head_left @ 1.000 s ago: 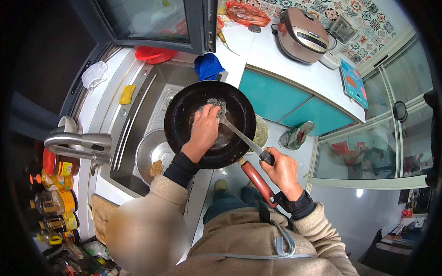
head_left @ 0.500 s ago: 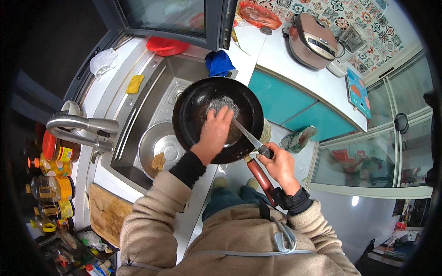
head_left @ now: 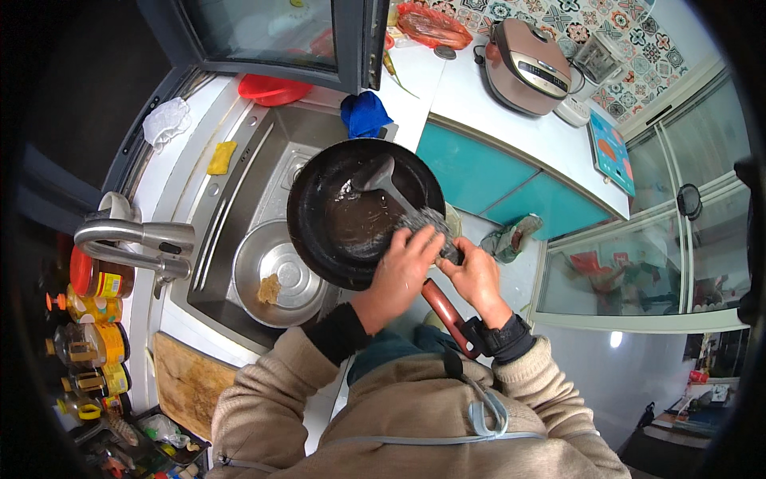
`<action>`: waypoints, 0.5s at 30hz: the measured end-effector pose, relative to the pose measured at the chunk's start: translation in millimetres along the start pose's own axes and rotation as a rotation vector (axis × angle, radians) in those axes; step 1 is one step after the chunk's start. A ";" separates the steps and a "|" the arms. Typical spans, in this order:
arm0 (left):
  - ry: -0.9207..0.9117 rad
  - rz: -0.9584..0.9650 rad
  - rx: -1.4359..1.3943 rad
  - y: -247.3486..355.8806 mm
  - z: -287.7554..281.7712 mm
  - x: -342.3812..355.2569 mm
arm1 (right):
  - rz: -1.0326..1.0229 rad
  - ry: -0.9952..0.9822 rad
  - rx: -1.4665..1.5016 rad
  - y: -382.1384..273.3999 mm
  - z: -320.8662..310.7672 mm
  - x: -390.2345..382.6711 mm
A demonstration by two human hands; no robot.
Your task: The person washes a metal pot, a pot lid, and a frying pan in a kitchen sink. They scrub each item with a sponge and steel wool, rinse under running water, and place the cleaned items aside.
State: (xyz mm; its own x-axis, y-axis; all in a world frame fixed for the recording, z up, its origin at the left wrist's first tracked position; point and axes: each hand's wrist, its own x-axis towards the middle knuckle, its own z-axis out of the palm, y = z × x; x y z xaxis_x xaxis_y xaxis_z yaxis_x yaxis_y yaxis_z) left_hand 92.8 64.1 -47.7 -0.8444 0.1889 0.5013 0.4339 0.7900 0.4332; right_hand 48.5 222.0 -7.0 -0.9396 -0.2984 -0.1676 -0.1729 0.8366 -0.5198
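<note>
A black wok point(head_left: 317, 227) lies over the front edge of the sink, with a little water pooled in its bottom. Its reddish-brown handle point(head_left: 444, 310) points toward my body. My left hand point(head_left: 399, 271) presses a grey steel-wool scourer point(head_left: 424, 219) around the shaft of a metal spatula point(head_left: 380, 176). The spatula's blade rests over the wok's far inner side. Close beside it, my right hand point(head_left: 476, 281) is closed on the spatula's handle end, near the wok rim; fingers and scourer cover most of that handle.
In the sink point(head_left: 209, 275) stands a steel basin point(head_left: 246, 297) holding a tan scrap. Around it are a faucet point(head_left: 136, 233), yellow sponge point(head_left: 222, 158), blue cloth point(head_left: 365, 114) and red bowl point(head_left: 275, 89). A cutting board point(head_left: 187, 375) lies near left; a rice cooker point(head_left: 527, 68) stands far right.
My left hand and the scourer have slid from the spatula's blade down to its handle end, nearer my right hand. The blade is now uncovered.
</note>
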 end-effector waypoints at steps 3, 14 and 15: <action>-0.001 -0.059 0.092 -0.7 -11.1 5.2 | -0.020 0.023 0.058 0.6 0.6 0.6; -0.022 -0.219 0.235 -27.6 -3.1 6.8 | -0.015 -0.013 0.081 20.2 2.9 -11.4; -0.079 -0.286 0.233 -45.5 -10.1 9.8 | -0.013 -0.016 0.076 24.3 0.6 -15.3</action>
State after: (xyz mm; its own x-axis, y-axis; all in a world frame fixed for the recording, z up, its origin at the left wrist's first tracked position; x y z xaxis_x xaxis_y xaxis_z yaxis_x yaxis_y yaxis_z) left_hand 67.9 24.1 -54.9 -0.9467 -0.0217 0.3215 0.1015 0.9269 0.3613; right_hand 58.9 246.7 -17.6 -0.9324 -0.3171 -0.1732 -0.1620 0.7953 -0.5841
